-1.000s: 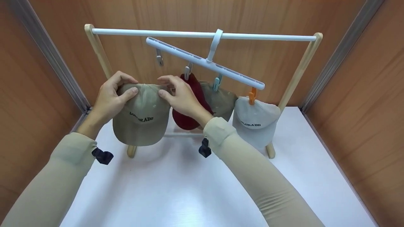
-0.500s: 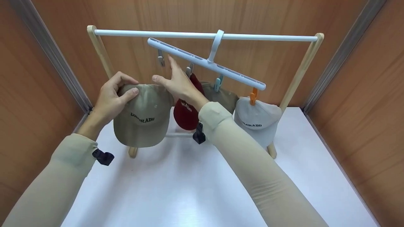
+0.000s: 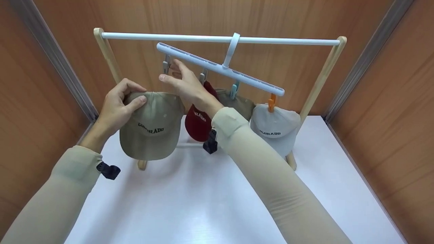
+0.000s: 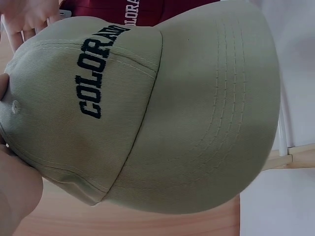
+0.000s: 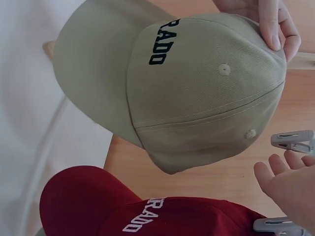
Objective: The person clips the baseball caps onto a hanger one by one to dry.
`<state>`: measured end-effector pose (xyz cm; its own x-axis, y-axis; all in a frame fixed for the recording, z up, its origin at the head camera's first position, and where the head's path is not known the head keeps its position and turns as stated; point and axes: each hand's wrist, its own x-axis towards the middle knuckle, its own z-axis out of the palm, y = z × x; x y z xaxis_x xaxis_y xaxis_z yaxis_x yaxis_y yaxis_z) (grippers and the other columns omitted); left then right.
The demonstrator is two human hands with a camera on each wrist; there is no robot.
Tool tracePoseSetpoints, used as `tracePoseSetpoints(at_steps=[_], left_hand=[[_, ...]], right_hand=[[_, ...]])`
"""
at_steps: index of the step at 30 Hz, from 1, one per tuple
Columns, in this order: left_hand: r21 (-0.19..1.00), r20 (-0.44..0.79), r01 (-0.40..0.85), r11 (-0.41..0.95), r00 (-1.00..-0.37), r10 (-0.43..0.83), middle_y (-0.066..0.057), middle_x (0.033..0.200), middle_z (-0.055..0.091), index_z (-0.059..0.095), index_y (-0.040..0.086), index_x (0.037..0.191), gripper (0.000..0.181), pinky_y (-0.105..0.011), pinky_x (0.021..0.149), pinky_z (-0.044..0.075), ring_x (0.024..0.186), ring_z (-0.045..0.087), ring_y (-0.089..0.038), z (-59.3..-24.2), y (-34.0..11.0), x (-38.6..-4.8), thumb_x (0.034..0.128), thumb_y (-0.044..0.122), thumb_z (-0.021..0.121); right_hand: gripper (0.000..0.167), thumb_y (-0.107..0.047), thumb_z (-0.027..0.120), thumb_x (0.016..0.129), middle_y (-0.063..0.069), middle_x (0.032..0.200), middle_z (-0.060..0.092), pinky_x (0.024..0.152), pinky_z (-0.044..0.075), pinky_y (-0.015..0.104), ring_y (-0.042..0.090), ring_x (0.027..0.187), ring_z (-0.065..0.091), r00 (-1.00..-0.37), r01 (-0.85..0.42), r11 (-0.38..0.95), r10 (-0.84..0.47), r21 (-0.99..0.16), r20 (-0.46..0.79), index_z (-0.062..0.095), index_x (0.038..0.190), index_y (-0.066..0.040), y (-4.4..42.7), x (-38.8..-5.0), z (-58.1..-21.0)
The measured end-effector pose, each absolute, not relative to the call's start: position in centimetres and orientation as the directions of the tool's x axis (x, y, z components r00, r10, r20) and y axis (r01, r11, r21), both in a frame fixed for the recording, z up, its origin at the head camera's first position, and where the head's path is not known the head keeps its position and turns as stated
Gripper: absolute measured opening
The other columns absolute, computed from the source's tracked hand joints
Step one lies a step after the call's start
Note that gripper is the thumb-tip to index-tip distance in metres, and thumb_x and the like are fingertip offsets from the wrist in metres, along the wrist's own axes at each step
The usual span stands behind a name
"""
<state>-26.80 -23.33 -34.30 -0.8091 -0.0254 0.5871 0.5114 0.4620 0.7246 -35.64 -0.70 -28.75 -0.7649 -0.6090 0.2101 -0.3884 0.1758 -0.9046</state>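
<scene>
My left hand (image 3: 118, 105) grips the crown of a khaki baseball cap (image 3: 152, 122) with COLORADO lettering, thumb on the front, brim hanging down. My right hand (image 3: 190, 84) is raised beside a grey clip (image 3: 165, 67) at the hanger's left end. Its fingers (image 5: 278, 164) are loosely bent just below that clip in the right wrist view; whether they touch it is unclear. The clip holds nothing. A maroon cap (image 3: 197, 123) hangs from another grey clip (image 3: 202, 78), partly behind my right hand. The pale blue hanger (image 3: 203, 62) slants down to the right.
A second khaki cap (image 3: 242, 105) hangs from a teal clip (image 3: 233, 90). At the right end a white cap (image 3: 276, 127) hangs from an orange clip (image 3: 271, 103). The white rail (image 3: 288, 41) spans two wooden legs over a white table (image 3: 190, 203). Wooden panels (image 3: 383, 112) enclose it.
My right hand has let go of the khaki cap and risen to the left-end clip, which has swung slightly left. My left hand keeps its hold on the cap.
</scene>
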Motion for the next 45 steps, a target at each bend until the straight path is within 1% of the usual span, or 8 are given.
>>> tracePoseSetpoints(at_steps=[5, 13, 19, 23, 28, 35, 40, 45], left_hand=[[0.732, 0.587, 0.521, 0.44, -0.809, -0.019, -0.002, 0.112, 0.07, 0.065, -0.002, 0.124, 0.023, -0.023, 0.083, 0.048, 0.098, 0.062, -0.016, -34.4, -23.2, -26.6, 0.1024, 0.005, 0.068], [0.739, 0.589, 0.528, 0.419, -0.808, -0.021, -0.003, 0.112, 0.07, 0.065, -0.003, 0.124, 0.024, -0.024, 0.082, 0.049, 0.098, 0.061, -0.018, -34.4, -23.0, -26.5, 0.1022, 0.005, 0.069], [0.739, 0.582, 0.522, 0.426, -0.813, -0.013, -0.003, 0.112, 0.07, 0.065, -0.002, 0.125, 0.025, -0.023, 0.085, 0.049, 0.101, 0.061, -0.017, -34.5, -22.8, -26.3, 0.1022, 0.006, 0.069], [0.734, 0.574, 0.515, 0.443, -0.819, 0.001, -0.001, 0.113, 0.071, 0.064, -0.001, 0.125, 0.025, -0.022, 0.088, 0.048, 0.104, 0.062, -0.017, -34.6, -22.7, -26.2, 0.1018, 0.005, 0.07], [0.726, 0.576, 0.518, 0.452, -0.817, 0.011, -0.001, 0.114, 0.073, 0.065, 0.0, 0.125, 0.025, -0.021, 0.091, 0.049, 0.105, 0.063, -0.015, -34.6, -22.5, -26.4, 0.1011, 0.004, 0.071], [0.728, 0.568, 0.513, 0.455, -0.823, 0.019, -0.002, 0.116, 0.073, 0.063, -0.002, 0.124, 0.025, -0.02, 0.093, 0.047, 0.107, 0.064, -0.013, -34.5, -22.4, -26.8, 0.1009, 0.002, 0.071], [0.72, 0.565, 0.504, 0.476, -0.825, 0.019, -0.003, 0.118, 0.073, 0.062, -0.001, 0.126, 0.026, -0.02, 0.094, 0.048, 0.108, 0.064, -0.012, -34.4, -22.2, -26.9, 0.1018, 0.003, 0.07], [0.718, 0.565, 0.499, 0.486, -0.825, 0.012, -0.003, 0.119, 0.075, 0.063, 0.0, 0.124, 0.023, -0.02, 0.095, 0.049, 0.109, 0.066, -0.012, -34.2, -22.1, -27.0, 0.1025, 0.002, 0.068]], right_hand=[[0.079, -0.041, 0.063, 0.106, 0.002, 0.166, 0.04, 0.119, 0.041, 0.035, 0.017, 0.152, 0.039, -0.767, -0.37, 0.132, -0.601, -0.919, 0.222, 0.024, 0.169, -0.016, -0.6, -35.4, -28.5], [0.074, -0.04, 0.06, 0.108, -0.001, 0.169, 0.038, 0.122, 0.039, 0.038, 0.015, 0.151, 0.04, -0.775, -0.361, 0.11, -0.587, -0.926, 0.233, 0.026, 0.17, -0.018, -0.4, -35.4, -28.7], [0.061, -0.037, 0.058, 0.11, -0.003, 0.157, 0.053, 0.121, 0.04, 0.037, 0.011, 0.142, 0.051, -0.804, -0.328, 0.065, -0.543, -0.942, 0.242, 0.039, 0.165, -0.019, -0.6, -35.5, -29.2], [0.056, -0.038, 0.059, 0.11, -0.005, 0.147, 0.059, 0.117, 0.043, 0.034, 0.008, 0.133, 0.057, -0.812, -0.325, 0.045, -0.524, -0.945, 0.255, 0.046, 0.161, -0.018, -0.8, -35.4, -29.4], [0.053, -0.038, 0.061, 0.109, -0.004, 0.139, 0.062, 0.11, 0.048, 0.026, 0.007, 0.126, 0.06, -0.808, -0.338, 0.012, -0.517, -0.941, 0.283, 0.053, 0.156, -0.015, -0.8, -35.2, -29.5], [0.051, -0.034, 0.062, 0.109, -0.003, 0.138, 0.065, 0.108, 0.05, 0.025, 0.007, 0.123, 0.064, -0.789, -0.323, -0.069, -0.532, -0.944, 0.309, 0.055, 0.155, -0.012, -1.0, -35.0, -29.7], [0.042, -0.029, 0.063, 0.109, 0.003, 0.133, 0.071, 0.107, 0.051, 0.026, 0.009, 0.12, 0.066, -0.773, -0.368, -0.081, -0.527, -0.926, 0.353, 0.065, 0.145, -0.009, -1.1, -34.8, -29.9], [0.036, -0.031, 0.066, 0.107, 0.0, 0.124, 0.075, 0.102, 0.051, 0.023, 0.014, 0.118, 0.068, -0.793, -0.418, -0.021, -0.48, -0.908, 0.376, 0.074, 0.136, -0.011, -0.8, -34.5, -29.9]])
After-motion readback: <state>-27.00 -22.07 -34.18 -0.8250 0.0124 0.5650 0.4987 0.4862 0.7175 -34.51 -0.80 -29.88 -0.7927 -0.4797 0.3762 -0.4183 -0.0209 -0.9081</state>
